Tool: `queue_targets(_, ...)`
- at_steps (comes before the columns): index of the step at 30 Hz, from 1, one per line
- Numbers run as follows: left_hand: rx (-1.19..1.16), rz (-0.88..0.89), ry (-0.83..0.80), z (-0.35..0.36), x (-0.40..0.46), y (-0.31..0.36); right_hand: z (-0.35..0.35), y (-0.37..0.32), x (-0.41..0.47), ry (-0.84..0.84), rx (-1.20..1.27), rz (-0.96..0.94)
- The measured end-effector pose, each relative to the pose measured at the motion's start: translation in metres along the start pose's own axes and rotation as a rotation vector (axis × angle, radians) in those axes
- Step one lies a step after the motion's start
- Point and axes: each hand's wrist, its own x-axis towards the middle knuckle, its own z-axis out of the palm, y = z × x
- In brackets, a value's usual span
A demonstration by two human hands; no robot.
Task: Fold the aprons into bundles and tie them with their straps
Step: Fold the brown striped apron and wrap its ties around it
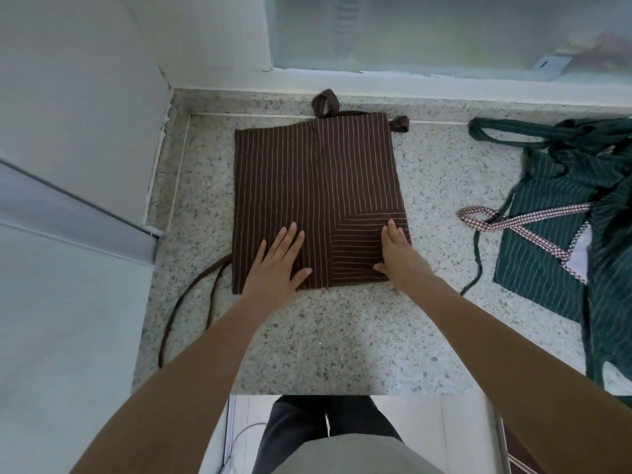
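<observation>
Here, both hands lie flat and open-fingered, left hand (278,260) and right hand (396,249), on the brown pinstriped cotton apron (318,200) folded square on the speckled stone desk (342,336), best pressed firmly so the creases stay crisp before rolling.
</observation>
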Motion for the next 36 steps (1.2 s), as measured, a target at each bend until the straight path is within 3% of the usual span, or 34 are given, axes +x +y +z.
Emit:
queue_targets(5, -0.185, -0.264, 0.161, -0.017, -0.012, -0.010, -0.006, -0.030, -0.003, 0.167, -0.123, -0.002)
queue_targets(9, -0.021, -0.208, 0.107, -0.032, -0.006, -0.004, -0.004, -0.036, -0.001, 0.128, 0.095, -0.021)
queue_targets(12, 0.066, -0.479, 0.077, -0.042, -0.003, 0.005, -0.001, -0.039, -0.001, 0.107, 0.079, -0.005)
queue_targets(15, -0.120, -0.816, 0.027, -0.047, -0.010, 0.002, 0.004, -0.050, 0.000, 0.039, 0.063, 0.055)
queue_targets(18, -0.378, -0.986, 0.093, -0.042, -0.020, -0.014, 0.007, -0.063, 0.001, -0.015, 0.066, 0.093)
queue_targets(23, -0.588, -0.830, 0.030, -0.043, -0.024, -0.030, 0.002, -0.071, 0.005, -0.051, 0.081, 0.069)
queue_targets(30, -0.895, -0.932, -0.008, -0.052, -0.021, -0.027, 0.002, -0.072, 0.005, -0.070, 0.097, 0.069)
queue_targets(36, -1.494, -1.140, 0.152, -0.061, -0.017, -0.016, 0.002, -0.071, 0.004, -0.078, 0.103, 0.061)
